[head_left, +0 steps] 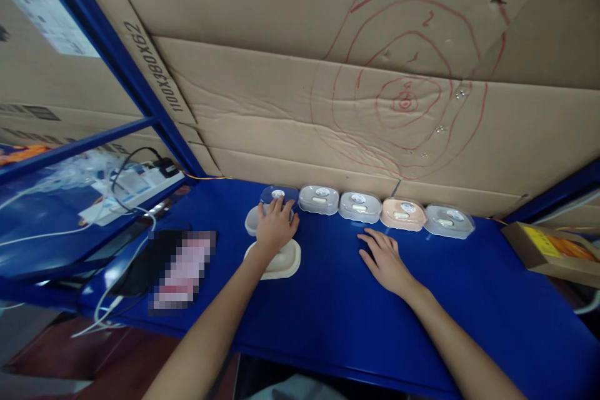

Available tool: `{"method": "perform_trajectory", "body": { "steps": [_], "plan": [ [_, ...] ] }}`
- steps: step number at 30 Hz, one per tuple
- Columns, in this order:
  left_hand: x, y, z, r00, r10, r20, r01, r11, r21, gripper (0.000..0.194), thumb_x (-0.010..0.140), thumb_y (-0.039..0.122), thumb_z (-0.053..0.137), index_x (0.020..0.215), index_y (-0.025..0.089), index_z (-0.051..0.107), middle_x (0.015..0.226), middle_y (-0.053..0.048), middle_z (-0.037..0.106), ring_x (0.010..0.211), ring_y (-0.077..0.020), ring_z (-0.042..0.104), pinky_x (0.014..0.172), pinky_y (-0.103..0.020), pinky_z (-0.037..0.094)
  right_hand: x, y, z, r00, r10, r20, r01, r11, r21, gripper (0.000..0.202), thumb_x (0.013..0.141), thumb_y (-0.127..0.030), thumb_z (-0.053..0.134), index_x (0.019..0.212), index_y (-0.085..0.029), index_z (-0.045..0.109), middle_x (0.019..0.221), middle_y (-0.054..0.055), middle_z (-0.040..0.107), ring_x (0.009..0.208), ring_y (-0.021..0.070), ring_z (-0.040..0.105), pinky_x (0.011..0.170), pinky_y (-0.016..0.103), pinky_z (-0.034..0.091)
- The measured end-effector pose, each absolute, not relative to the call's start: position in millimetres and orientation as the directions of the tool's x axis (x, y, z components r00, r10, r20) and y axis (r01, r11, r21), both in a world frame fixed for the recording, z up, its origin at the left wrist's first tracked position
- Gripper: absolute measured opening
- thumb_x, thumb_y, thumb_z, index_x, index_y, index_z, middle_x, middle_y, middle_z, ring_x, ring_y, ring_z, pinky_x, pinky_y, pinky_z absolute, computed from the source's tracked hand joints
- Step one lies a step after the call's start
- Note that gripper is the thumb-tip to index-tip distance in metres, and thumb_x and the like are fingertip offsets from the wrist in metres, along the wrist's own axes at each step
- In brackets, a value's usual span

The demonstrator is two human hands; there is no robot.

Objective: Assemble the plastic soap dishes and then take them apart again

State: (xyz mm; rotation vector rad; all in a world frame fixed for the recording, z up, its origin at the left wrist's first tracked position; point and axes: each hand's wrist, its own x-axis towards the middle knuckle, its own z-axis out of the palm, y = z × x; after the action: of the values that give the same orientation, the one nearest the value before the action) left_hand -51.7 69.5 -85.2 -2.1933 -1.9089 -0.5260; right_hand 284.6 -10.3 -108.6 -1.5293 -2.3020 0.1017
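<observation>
My left hand (275, 225) reaches over a small whitish tub (251, 222) and the near edge of a clear lid or case (269, 192) with a round label. Its fingers are stretched apart; whether they touch the case I cannot tell. Below that wrist lies a cream oval tray or lid (290, 261), partly covered by the forearm. My right hand (383, 260) is open, low over the blue table, with nothing in it. Beyond it stand clear-lidded oval cases in a row: a whitish one (319, 207), a grey one (370, 212), a peach one (394, 221) and a bluish-grey one (462, 226).
The blue table (319, 325) backs onto a cardboard wall (262, 87) with red target rings. At left lie a dark pouch-like item (145, 256), a pixelated pink item (187, 269) and white cables (152, 225). A cardboard box (525, 247) sits at the right edge.
</observation>
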Motion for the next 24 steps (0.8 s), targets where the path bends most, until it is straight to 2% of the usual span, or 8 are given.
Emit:
{"method": "perform_trajectory", "body": {
  "steps": [4,8,10,13,14,16,18,24],
  "plan": [
    [-50.9,68.5,-74.9,0.201,0.902,0.382,0.966,-0.248,0.078,0.049,0.110,0.043,0.043,0.150,0.020,0.061,0.162,-0.019,0.052,0.150,-0.0358,0.050,0.126,-0.069,0.028,284.6,-11.4,-106.5,-0.345,0.900,0.265,0.876,0.411,-0.254,0.042,0.113,-0.042,0.043,0.149,-0.027,0.058,0.160,0.014,0.055,0.148,0.0317,0.050,0.118,0.056,0.041],
    [-61.1,46.2,-52.6,0.238,0.882,0.407,0.957,-0.285,0.058,0.051,0.113,0.046,0.038,0.153,0.023,0.058,0.166,-0.016,0.048,0.152,-0.0336,0.048,0.128,-0.068,0.024,284.0,-13.0,-104.5,-0.346,0.898,0.271,0.874,0.414,-0.254,0.042,0.113,-0.041,0.043,0.149,-0.026,0.059,0.160,0.015,0.055,0.148,0.0321,0.051,0.117,0.055,0.042],
    [-62.9,18.6,-48.7,0.213,0.878,0.429,0.964,-0.259,0.051,0.054,0.113,0.046,0.036,0.156,0.021,0.054,0.167,-0.019,0.045,0.153,-0.0369,0.046,0.125,-0.071,0.025,283.7,-13.8,-104.3,-0.346,0.898,0.272,0.872,0.415,-0.260,0.043,0.113,-0.041,0.043,0.149,-0.025,0.059,0.159,0.016,0.055,0.147,0.0325,0.051,0.117,0.056,0.042],
    [-60.0,-30.6,-61.2,0.141,0.876,0.462,0.983,-0.179,0.040,0.064,0.109,0.056,0.045,0.161,0.020,0.050,0.169,-0.023,0.040,0.152,-0.0438,0.045,0.118,-0.075,0.034,283.8,-14.3,-104.8,-0.350,0.896,0.271,0.865,0.421,-0.273,0.044,0.113,-0.041,0.042,0.151,-0.025,0.058,0.159,0.016,0.056,0.148,0.0326,0.051,0.119,0.056,0.040],
    [-59.0,-44.1,-68.7,0.137,0.882,0.451,0.986,-0.164,0.023,0.065,0.108,0.057,0.047,0.162,0.021,0.048,0.170,-0.024,0.037,0.153,-0.0448,0.044,0.118,-0.077,0.032,283.9,-14.3,-104.9,-0.352,0.896,0.270,0.863,0.423,-0.276,0.044,0.113,-0.041,0.042,0.151,-0.025,0.058,0.159,0.016,0.056,0.148,0.0327,0.050,0.119,0.056,0.040],
    [-59.7,-60.5,-83.7,0.153,0.891,0.427,0.987,-0.159,-0.023,0.062,0.109,0.053,0.048,0.162,0.021,0.049,0.172,-0.023,0.034,0.155,-0.0468,0.040,0.119,-0.081,0.025,284.1,-14.3,-104.8,-0.355,0.896,0.266,0.862,0.424,-0.277,0.045,0.113,-0.041,0.042,0.151,-0.025,0.057,0.160,0.016,0.055,0.148,0.0330,0.050,0.119,0.057,0.040],
    [-64.3,-62.0,-93.2,0.208,0.896,0.392,0.977,-0.206,-0.049,0.059,0.109,0.049,0.047,0.161,0.021,0.051,0.172,-0.023,0.033,0.155,-0.0467,0.040,0.119,-0.081,0.026,283.9,-14.2,-104.0,-0.359,0.896,0.260,0.863,0.425,-0.273,0.045,0.113,-0.041,0.042,0.152,-0.024,0.057,0.160,0.017,0.055,0.149,0.0331,0.049,0.119,0.057,0.040],
    [-85.7,-36.3,-88.9,0.359,0.868,0.343,0.933,-0.346,-0.101,0.057,0.110,0.044,0.043,0.162,0.021,0.049,0.170,-0.020,0.041,0.154,-0.0418,0.043,0.124,-0.077,0.019,282.3,-15.1,-101.3,-0.361,0.898,0.251,0.868,0.422,-0.262,0.045,0.112,-0.039,0.043,0.153,-0.024,0.057,0.160,0.018,0.055,0.148,0.0333,0.050,0.119,0.058,0.041]
  ]
}}
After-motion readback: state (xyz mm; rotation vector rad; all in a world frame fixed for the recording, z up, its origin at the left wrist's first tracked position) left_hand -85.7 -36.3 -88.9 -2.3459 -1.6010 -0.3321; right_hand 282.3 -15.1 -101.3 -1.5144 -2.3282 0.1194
